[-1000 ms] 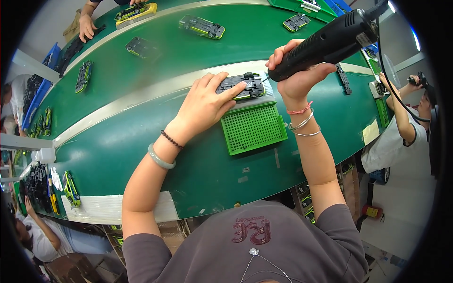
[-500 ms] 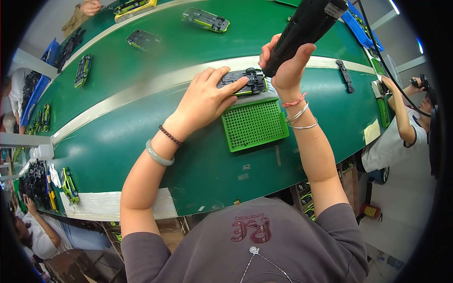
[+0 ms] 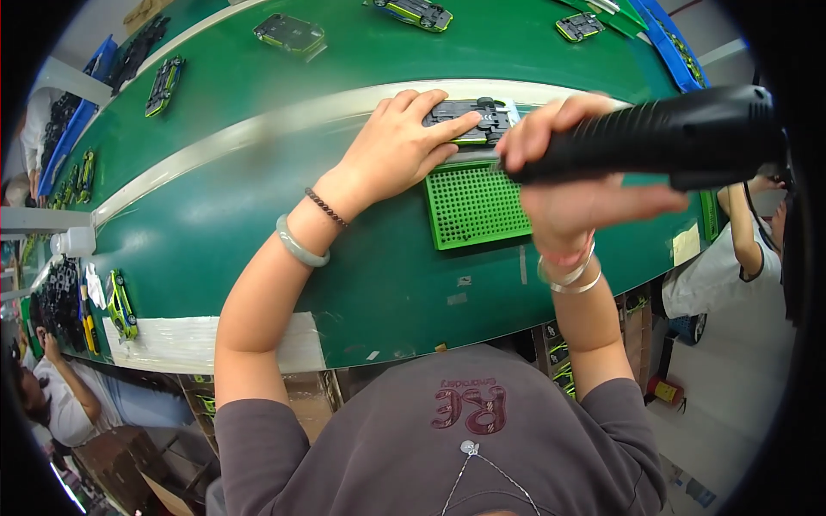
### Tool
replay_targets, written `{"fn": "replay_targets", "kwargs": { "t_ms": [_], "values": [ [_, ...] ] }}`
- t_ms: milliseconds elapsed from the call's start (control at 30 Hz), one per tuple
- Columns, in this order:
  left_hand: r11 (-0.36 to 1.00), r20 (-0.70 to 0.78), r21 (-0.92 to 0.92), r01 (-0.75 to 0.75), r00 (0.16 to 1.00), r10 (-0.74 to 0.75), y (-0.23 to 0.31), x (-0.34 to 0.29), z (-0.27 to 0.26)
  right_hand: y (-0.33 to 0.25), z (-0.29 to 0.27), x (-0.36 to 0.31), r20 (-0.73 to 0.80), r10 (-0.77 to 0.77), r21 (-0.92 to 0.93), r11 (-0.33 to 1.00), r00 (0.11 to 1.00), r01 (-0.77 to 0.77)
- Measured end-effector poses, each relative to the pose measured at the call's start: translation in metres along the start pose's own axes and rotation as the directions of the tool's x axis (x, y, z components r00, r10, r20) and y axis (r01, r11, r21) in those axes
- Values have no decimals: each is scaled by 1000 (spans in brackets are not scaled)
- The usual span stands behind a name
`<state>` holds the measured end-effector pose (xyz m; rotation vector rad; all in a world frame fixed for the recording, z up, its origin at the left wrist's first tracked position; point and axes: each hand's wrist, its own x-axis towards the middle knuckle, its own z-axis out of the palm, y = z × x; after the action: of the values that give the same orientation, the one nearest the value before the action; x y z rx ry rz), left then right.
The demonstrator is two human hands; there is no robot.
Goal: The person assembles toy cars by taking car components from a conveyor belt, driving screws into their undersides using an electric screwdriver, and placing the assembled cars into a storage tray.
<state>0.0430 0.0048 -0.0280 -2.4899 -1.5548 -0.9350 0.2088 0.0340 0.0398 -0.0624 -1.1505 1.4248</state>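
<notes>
My left hand (image 3: pixel 398 142) presses a toy car (image 3: pixel 492 122) that lies wheels-up against the pale strip. Its fingers curl over the car's dark underside and keep hold of it. A black electric screwdriver (image 3: pixel 671 138) lies nearly level in my right hand (image 3: pixel 568 172), which is smeared by motion but wrapped round the front of the tool. Its bit end points left, over the upper part of a green tray (image 3: pixel 469 243) full of small holes. This tray sits just below the car. My right hand covers the tray's right side.
Other upturned toy cars (image 3: pixel 163 86) lie on the green surface beyond the pale strip (image 3: pixel 206 168). A green car (image 3: pixel 120 305) stands at the left beside a white mat (image 3: pixel 215 342). Blue bins (image 3: pixel 671 43) are at the far sides. Co-workers (image 3: pixel 718 267) sit right and left.
My right hand has swung the screwdriver from a steep tilt at the car to nearly level, bringing its tip over the tray. My left hand keeps its hold on the car.
</notes>
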Motion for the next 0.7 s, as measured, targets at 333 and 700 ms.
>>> {"fn": "replay_targets", "kwargs": {
  "t_ms": [333,700],
  "values": [
    [999,-35,35,-15,999,17,-4,-3,8,29,5,-49,-83,318,-156,932,944,-328],
    [1000,-21,20,0,1000,0,-3,-2,7,33,7,-55,-43,391,-297,873,919,-386]
  ]
}}
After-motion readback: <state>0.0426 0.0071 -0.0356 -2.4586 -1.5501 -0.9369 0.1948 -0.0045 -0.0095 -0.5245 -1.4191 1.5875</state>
